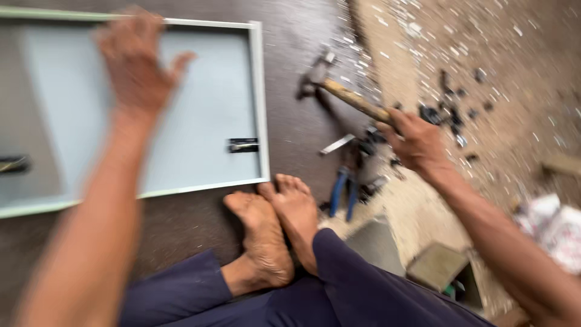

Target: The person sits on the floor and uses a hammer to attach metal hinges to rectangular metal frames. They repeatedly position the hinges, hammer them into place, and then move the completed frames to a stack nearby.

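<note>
On dark flooring, before a seated person's 2 bare feet [275, 233]:

1. Pale grey metal panel [181, 109], flat, raised rim on all sides, 1 small dark latch fitting [242, 145] near its right edge. Left hand [136, 63] over the far rim, fingers spread, blurred; whether it touches the rim cannot be told.
2. Hammer [339, 91], wooden handle, metal head toward the panel, just off its right side. Right hand [417, 142] wrapped tight around the handle's end.
3. Blue-handled pliers [342, 194], beside the feet.
4. Scattered dark small parts [451, 115] on sandy ground, right.

Step judged: positioning panel and hammer for striking. Next move calls for a steadied panel and an aimed blow clear of the spread fingers.
</note>
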